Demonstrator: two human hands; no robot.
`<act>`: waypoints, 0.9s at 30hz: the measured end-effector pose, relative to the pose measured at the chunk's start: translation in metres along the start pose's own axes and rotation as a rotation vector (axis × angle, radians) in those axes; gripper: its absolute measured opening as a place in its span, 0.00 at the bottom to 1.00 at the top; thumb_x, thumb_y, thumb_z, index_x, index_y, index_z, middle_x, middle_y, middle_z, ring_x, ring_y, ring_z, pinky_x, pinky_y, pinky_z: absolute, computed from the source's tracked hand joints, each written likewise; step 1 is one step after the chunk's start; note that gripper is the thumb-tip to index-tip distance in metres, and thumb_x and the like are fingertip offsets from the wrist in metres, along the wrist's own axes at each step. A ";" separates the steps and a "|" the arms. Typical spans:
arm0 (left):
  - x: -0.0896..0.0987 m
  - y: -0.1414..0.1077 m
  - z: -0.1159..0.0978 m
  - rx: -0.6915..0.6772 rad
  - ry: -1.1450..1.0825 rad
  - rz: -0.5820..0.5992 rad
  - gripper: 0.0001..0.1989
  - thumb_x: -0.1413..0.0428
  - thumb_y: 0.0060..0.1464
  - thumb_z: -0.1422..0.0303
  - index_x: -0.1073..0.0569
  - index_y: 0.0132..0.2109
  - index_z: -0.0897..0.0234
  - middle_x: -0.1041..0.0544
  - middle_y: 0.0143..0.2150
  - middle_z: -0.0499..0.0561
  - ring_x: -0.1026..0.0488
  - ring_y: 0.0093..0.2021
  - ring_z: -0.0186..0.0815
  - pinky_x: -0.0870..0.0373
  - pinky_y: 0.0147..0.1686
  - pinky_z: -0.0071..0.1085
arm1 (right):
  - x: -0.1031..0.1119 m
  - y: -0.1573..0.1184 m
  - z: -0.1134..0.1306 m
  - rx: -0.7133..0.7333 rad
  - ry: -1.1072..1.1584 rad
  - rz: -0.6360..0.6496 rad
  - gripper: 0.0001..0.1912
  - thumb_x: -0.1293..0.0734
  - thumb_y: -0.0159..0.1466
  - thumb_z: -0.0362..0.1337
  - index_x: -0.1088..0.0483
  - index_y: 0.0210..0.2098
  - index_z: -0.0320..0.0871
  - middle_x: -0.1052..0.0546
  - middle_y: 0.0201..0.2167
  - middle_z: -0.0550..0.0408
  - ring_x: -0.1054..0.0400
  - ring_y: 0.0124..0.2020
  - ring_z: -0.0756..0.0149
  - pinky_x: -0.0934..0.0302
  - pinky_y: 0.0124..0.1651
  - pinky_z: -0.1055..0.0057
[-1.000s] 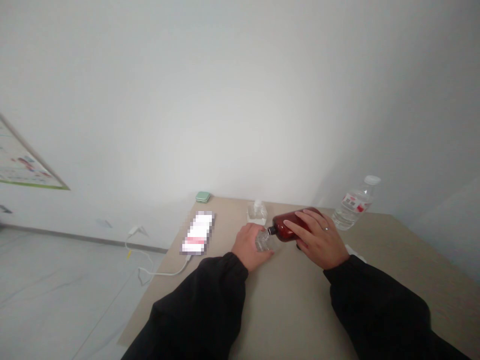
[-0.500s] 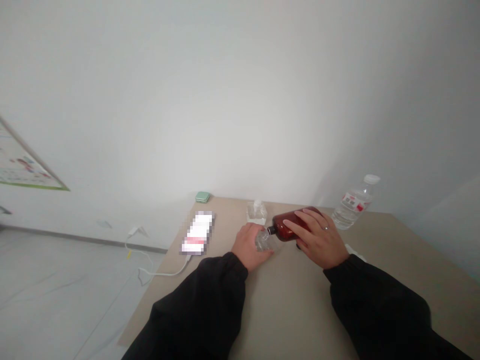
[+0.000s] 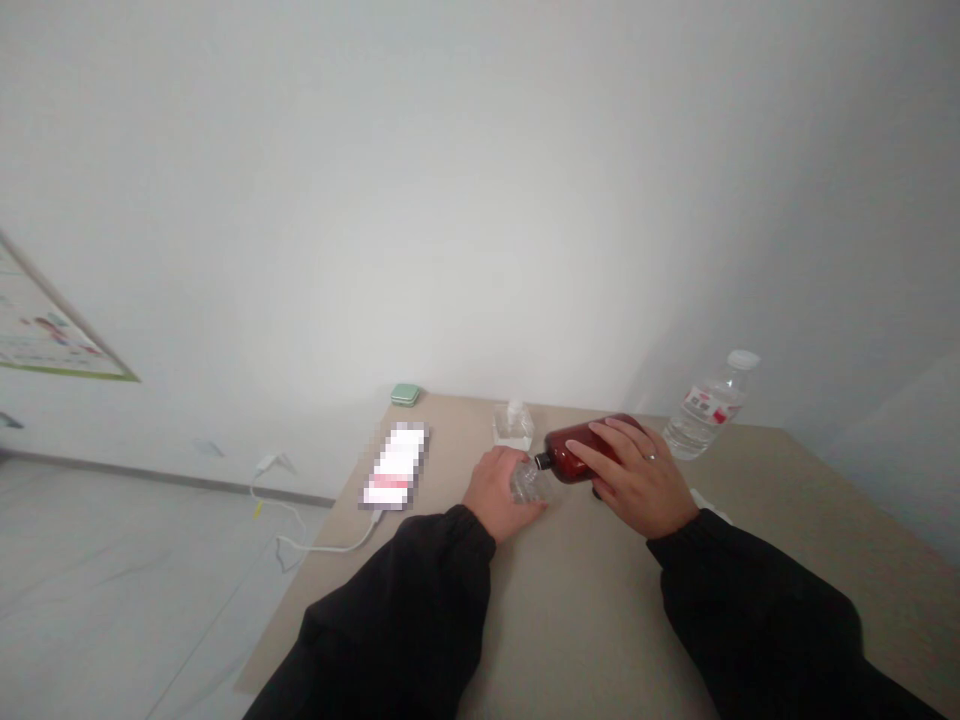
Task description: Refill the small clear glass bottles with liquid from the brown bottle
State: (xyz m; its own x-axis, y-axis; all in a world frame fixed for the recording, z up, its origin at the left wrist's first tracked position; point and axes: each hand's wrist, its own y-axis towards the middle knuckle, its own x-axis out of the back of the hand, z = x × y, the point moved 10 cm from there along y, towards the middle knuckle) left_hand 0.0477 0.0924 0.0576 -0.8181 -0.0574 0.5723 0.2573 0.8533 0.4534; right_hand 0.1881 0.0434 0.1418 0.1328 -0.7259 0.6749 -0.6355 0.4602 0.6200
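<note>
My left hand (image 3: 499, 495) is wrapped round a small clear container (image 3: 529, 484) on the table; the palm and fingers cover much of it. In my right hand (image 3: 634, 475) is a dark red-brown bottle (image 3: 576, 455), tipped nearly level with its uncapped black neck pointing left. That neck lies right above the container's opening. Whether liquid is flowing is too small to tell. Just behind my left hand stands a clear faceted vessel (image 3: 513, 428) with a whitish top. Part of a dark object (image 3: 597, 493) shows below the bottle, mostly hidden by my right hand.
A clear water bottle (image 3: 705, 408) with a white cap stands at the back right. A lit phone (image 3: 396, 468) on a white cable (image 3: 337, 549) lies at the left edge, near a green case (image 3: 405, 395). The wall (image 3: 480, 200) borders the table (image 3: 570, 620) behind.
</note>
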 end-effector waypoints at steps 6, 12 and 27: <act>0.000 0.000 0.000 -0.018 -0.007 -0.016 0.26 0.32 0.38 0.68 0.32 0.46 0.61 0.28 0.45 0.52 0.31 0.47 0.45 0.33 0.49 0.43 | 0.000 0.001 0.000 -0.004 -0.007 0.008 0.21 0.31 0.58 0.29 0.26 0.50 0.50 0.28 0.51 0.46 0.37 0.54 0.50 0.43 0.57 0.50; -0.002 0.000 0.002 -0.004 0.005 0.003 0.26 0.32 0.38 0.67 0.32 0.46 0.61 0.29 0.45 0.52 0.31 0.48 0.45 0.33 0.50 0.43 | 0.001 0.001 0.000 0.001 -0.003 0.003 0.21 0.31 0.57 0.29 0.26 0.50 0.50 0.28 0.51 0.45 0.37 0.54 0.50 0.43 0.57 0.49; -0.001 0.000 0.002 0.003 -0.003 -0.008 0.26 0.32 0.38 0.67 0.32 0.46 0.60 0.29 0.45 0.52 0.31 0.47 0.45 0.32 0.49 0.44 | 0.000 0.003 0.000 -0.011 0.010 0.032 0.22 0.31 0.58 0.28 0.26 0.50 0.51 0.28 0.52 0.46 0.37 0.55 0.49 0.45 0.58 0.49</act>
State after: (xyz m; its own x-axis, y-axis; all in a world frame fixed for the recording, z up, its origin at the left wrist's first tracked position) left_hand 0.0474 0.0936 0.0560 -0.8217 -0.0626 0.5665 0.2495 0.8542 0.4562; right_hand 0.1860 0.0446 0.1438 0.1198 -0.7055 0.6985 -0.6312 0.4889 0.6021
